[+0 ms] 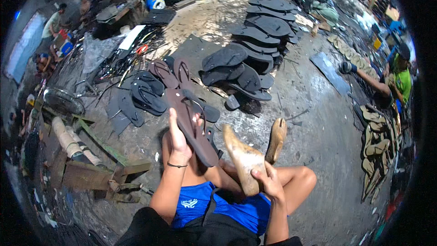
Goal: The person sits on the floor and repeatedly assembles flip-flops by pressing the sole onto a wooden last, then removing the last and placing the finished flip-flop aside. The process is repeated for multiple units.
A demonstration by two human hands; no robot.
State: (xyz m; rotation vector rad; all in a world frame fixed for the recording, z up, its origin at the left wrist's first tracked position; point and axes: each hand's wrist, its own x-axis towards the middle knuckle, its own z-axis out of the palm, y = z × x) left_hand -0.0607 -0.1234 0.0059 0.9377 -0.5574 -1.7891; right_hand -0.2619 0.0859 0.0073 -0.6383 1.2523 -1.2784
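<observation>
My left hand (180, 142) is closed round a dark brown flip-flop (187, 120), thumb along its near side and the other fingers partly hidden behind it. The strap stands up on its right side. In my right hand (270, 180) is a pale wooden shoe last (244, 159), tilted with its narrow tip up and to the left. The flip-flop and the last are apart. Just beyond, a second wooden last (276, 140) rests on the floor by my leg. Black flip-flops (148, 95) and a brown pair (171, 74) lie ahead of my left hand.
Stacks of black soles (261, 32) extend ahead of me. A fan (63, 100) and a wooden frame (91, 175) stand on the left. Tan sandals (377, 148) lie at the right, near a seated person in green (401, 79). A flat grey sheet (329, 73) is on the floor.
</observation>
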